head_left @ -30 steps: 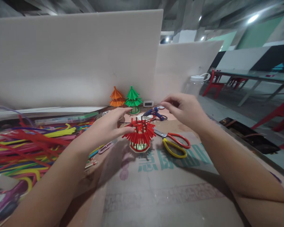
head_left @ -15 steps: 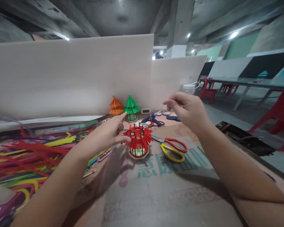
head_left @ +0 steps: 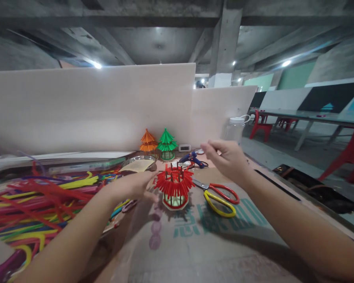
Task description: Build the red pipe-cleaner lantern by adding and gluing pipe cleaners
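A small red pavilion-like model (head_left: 175, 182) stands upright on the cardboard, with a fringed red roof tier, dark posts rising through it and a pale base. Just to its left is my left hand (head_left: 134, 186), fingers apart and blurred, with the fingertips close to the model; whether they touch it I cannot tell. My right hand (head_left: 228, 159) is raised to the right, thumb and fingers pinched together. Whatever may lie in that pinch is hidden. Below it, red-and-yellow-handled scissors (head_left: 207, 191) lie with their blades toward the model. A blue glue gun (head_left: 194, 158) rests behind the model.
Finished-looking orange (head_left: 148, 140) and green (head_left: 166, 144) models stand by the white partition (head_left: 106, 106). Colourful pipe cleaners (head_left: 41, 196) are heaped at left. A metal dish (head_left: 132, 160), a small white display (head_left: 184, 147) and a clear bottle (head_left: 235, 131) are farther back.
My view has tilted upward, so the table sits lower in the picture. My left hand has come down beside the red model's roof. The right hand is still pinched and raised.
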`<act>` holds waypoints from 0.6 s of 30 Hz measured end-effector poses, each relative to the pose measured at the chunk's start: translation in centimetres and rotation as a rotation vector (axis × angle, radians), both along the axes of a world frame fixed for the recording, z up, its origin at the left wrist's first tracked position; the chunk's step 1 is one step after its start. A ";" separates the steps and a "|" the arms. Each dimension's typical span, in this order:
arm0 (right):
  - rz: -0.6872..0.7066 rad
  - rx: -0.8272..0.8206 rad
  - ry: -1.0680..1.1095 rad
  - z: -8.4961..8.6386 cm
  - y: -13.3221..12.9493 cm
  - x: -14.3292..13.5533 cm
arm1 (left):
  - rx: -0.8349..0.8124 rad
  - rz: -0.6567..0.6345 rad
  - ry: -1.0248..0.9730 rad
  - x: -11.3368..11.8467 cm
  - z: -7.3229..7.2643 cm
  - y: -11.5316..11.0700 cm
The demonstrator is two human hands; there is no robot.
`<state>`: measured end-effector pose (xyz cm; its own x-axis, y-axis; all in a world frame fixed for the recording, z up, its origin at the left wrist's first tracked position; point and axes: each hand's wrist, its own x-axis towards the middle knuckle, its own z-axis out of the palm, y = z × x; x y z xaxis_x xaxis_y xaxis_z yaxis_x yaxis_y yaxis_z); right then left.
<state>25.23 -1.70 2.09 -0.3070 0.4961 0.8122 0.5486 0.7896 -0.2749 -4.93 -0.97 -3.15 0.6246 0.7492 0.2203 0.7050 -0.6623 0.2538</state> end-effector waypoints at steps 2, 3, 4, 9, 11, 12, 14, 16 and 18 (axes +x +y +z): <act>0.003 -0.126 -0.122 -1.8 1.3 0.1 | -0.151 -0.072 -0.068 0.4 -2.2 0.3; -0.011 -0.191 -0.181 -3.0 2.0 0.3 | -0.137 -0.067 -0.161 0.8 -3.3 0.3; -0.032 -0.268 -0.223 -4.4 2.7 0.6 | -0.107 -0.057 -0.272 1.2 -4.5 0.4; -0.130 -0.439 -0.258 -11.2 5.6 2.3 | -0.048 -0.028 -0.464 3.2 -8.5 0.3; -0.146 -0.462 -0.281 -12.9 6.2 2.5 | -0.030 0.001 -0.462 3.7 -9.2 0.3; -0.143 -0.464 -0.293 -13.4 6.3 2.5 | -0.012 0.022 -0.450 3.8 -9.4 0.3; -0.115 -0.452 -0.322 -13.9 6.4 2.4 | 0.031 0.059 -0.399 3.9 -9.7 0.4; -0.081 -0.438 -0.350 -13.8 6.3 2.1 | 0.073 0.065 -0.345 3.9 -9.8 0.4; -0.065 -0.437 -0.369 -13.7 6.2 2.0 | 0.102 0.057 -0.323 3.8 -9.9 0.4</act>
